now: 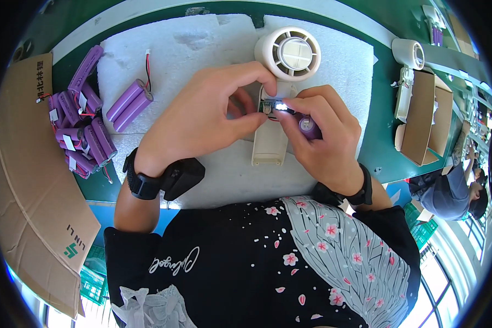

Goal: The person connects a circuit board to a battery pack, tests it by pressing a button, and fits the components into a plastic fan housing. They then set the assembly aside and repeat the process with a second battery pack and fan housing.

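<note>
A cream handheld fan (pixel 269 143) lies on white foam sheeting, its round head at the far end and its handle opened up. Inside the handle sits a small circuit board (pixel 266 107) with a bright white light at its right side. My left hand (pixel 210 104) curls its thumb and fingers around the board end of the handle, steadying it. My right hand (pixel 331 131) is closed around a purple battery (pixel 310 128), whose end shows between the fingers. Its thumb and index fingertips meet beside the lit spot; what they pinch there is hidden.
Left of the foam sheet (pixel 175 44) lies a pile of purple battery packs (pixel 82 128). One wired pair (pixel 129 105) rests on the foam. Cardboard (pixel 33 180) stands at far left. Rightward are another fan (pixel 408 53), an open carton (pixel 423 117) and a person (pixel 448 191).
</note>
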`<state>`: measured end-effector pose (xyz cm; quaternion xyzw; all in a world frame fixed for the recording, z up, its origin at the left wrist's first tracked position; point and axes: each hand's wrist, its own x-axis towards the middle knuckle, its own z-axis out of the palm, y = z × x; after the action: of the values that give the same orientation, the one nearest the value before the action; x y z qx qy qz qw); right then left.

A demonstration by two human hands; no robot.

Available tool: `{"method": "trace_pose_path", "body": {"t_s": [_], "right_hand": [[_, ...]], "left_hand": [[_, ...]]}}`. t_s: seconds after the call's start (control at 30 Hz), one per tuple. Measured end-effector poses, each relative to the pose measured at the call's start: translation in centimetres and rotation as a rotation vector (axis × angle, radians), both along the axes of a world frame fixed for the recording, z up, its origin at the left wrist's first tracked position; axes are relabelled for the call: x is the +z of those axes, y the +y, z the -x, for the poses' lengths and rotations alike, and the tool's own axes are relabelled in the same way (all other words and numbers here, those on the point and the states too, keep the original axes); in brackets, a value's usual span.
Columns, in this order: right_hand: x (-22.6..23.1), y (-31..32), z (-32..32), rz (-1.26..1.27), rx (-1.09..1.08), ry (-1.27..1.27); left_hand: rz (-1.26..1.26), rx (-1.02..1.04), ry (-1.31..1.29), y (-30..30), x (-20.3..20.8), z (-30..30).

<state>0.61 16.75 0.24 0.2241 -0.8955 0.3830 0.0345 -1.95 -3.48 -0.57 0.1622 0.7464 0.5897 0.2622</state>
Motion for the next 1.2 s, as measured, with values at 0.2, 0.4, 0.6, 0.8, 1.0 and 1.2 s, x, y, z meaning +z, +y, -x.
{"method": "trace_pose_path", "body": {"t_s": [0.2, 0.4, 0.6, 0.8, 1.0, 1.2], "right_hand": [[-0.2, -0.1, 0.2, -0.002, -0.017, 0.069], [-0.1, -0.1, 0.2, -0.039, -0.007, 0.112], [-0.1, -0.1, 0.6, 0.005, -0.018, 0.058], [0.4, 0.6, 1.3, -0.012, -0.020, -0.186], [2.1, 1.9, 2.4, 0.031, 0.215, -0.660], [2.3, 3.8, 3.3, 0.176, 0.319, -0.920]], "left_hand": [[-0.012, 0.007, -0.023, -0.1, -0.1, 0.0], [-0.104, 0.050, -0.114, 0.0, -0.3, 0.0], [-0.121, 0.084, 0.042, 0.2, -1.1, 0.2], [-0.009, 0.007, 0.314, 0.2, -0.8, 0.4], [0.049, 0.001, 0.350, 0.3, -0.4, 0.1], [0.030, 0.023, 0.352, 0.3, -0.3, 0.0]]}}
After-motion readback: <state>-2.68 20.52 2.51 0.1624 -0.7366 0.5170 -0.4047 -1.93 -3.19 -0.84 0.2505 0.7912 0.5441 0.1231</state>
